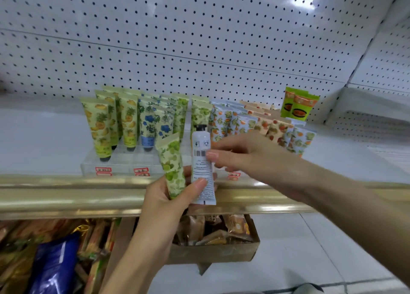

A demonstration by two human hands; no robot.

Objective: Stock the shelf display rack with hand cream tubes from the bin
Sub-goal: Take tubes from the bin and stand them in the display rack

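The left hand (164,202) holds two tubes in front of the shelf's gold rail (66,196), its fingers (197,183) curled round both: a green-print tube (173,167) tilted left, and a white tube (200,160) upright, black cap up, barcode facing the camera. The right hand (250,156) reaches in from the right. Its thumb touches the white tube's right edge by the barcode, but I cannot tell whether its fingers grasp the tube or lie loose behind it. On the shelf (44,138) a clear rack (124,160) carries rows of patterned tubes (101,129) standing cap-down. Those at the right (277,129) lean. Below the rail sits a box (213,251) of packets.
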